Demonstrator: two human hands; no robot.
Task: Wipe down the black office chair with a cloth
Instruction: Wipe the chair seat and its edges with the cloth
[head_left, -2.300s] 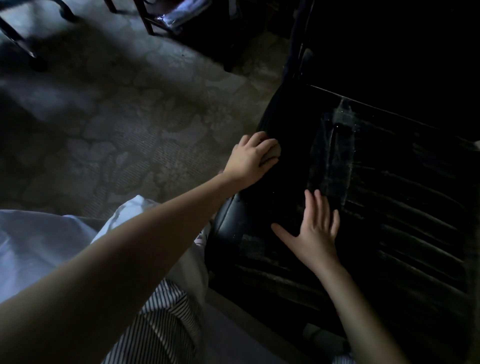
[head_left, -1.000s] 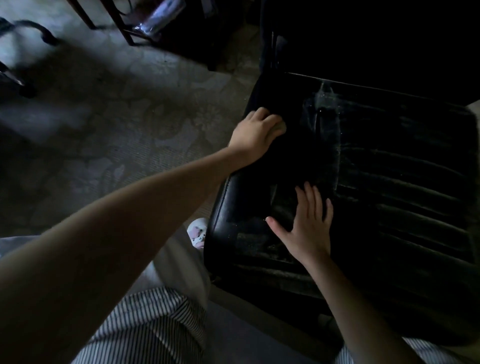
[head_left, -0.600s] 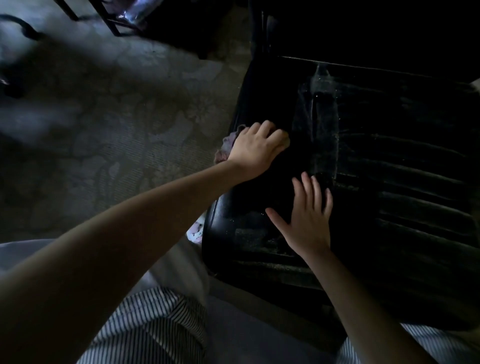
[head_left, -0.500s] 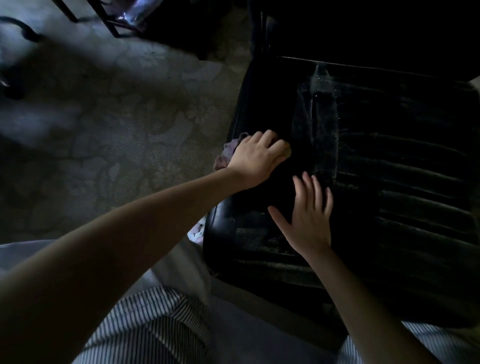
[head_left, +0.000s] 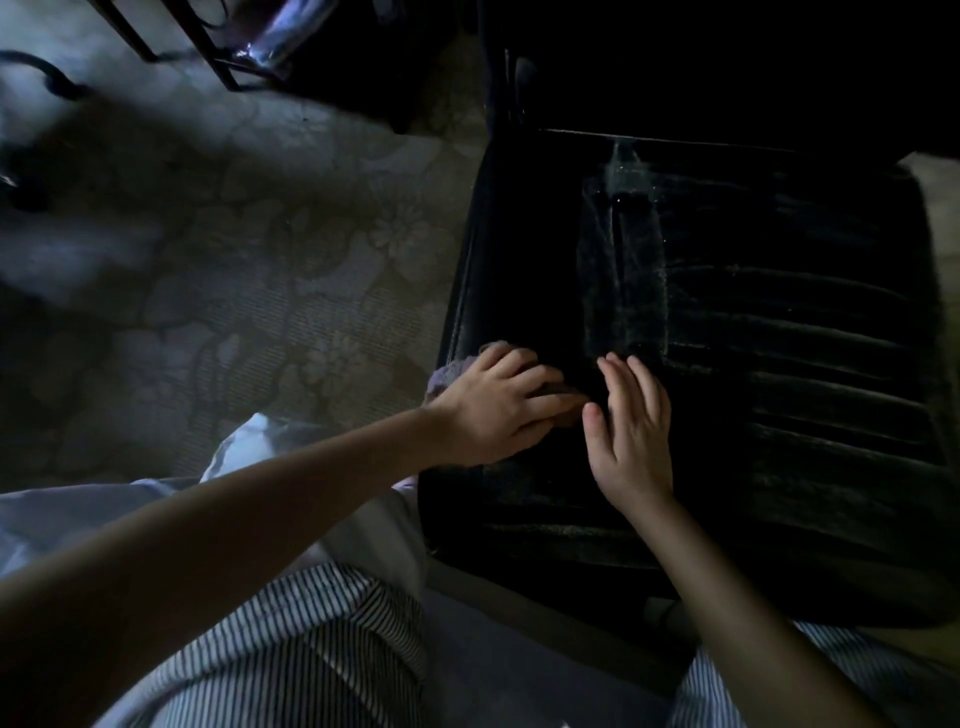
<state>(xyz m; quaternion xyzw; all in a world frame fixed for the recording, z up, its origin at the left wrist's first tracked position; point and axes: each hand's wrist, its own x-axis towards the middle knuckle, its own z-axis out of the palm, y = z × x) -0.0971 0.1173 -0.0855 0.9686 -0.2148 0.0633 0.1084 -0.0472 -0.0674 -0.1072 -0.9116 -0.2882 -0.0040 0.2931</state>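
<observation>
The black office chair (head_left: 753, 322) fills the right half of the head view, its ribbed leather seat streaked with pale dust. My left hand (head_left: 498, 405) grips a small greyish-pink cloth (head_left: 449, 371) and presses it against the seat's left edge; only a corner of the cloth shows past my fingers. My right hand (head_left: 631, 431) lies flat on the seat just to the right of it, fingers straight and together. The chair's backrest is lost in darkness at the top.
A patterned carpet (head_left: 234, 270) covers the floor on the left. Dark furniture legs (head_left: 218, 57) stand at the top left, and a curved chair base (head_left: 47, 78) at the far left. My striped trousers (head_left: 291, 639) fill the bottom of the view.
My left hand has slid with the cloth along the seat's left edge toward me, ending beside my right hand. My right hand stayed flat on the seat.
</observation>
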